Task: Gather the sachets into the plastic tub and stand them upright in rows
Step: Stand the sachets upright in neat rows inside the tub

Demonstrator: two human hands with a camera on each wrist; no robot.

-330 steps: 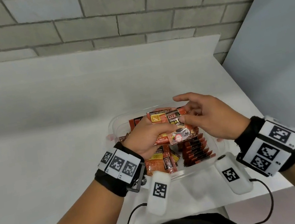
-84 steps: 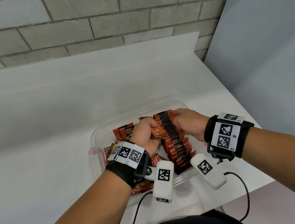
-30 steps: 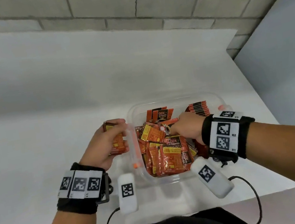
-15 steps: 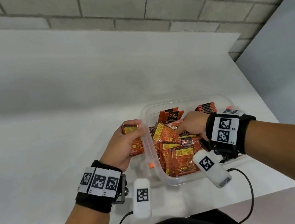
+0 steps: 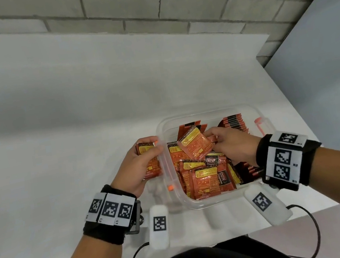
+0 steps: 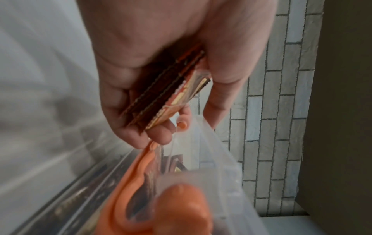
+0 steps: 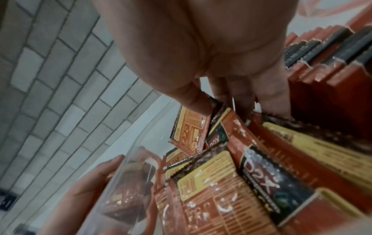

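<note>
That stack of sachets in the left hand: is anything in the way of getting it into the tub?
Yes. The left hand holds the stack of sachets just outside the tub, with the tub's clear side wall between them. Inside, loose sachets lie jumbled across the left part, where the right hand is reaching.

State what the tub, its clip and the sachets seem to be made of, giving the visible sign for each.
Tub: clear, glossy plastic; sachets show through its wall.
Clip: opaque orange plastic, smooth, moulded look.
Sachets: thin, shiny printed film, probably foil laminate; glints, creases and zigzag-cut sealed edges, seen on the stack that the left hand grips.
</note>
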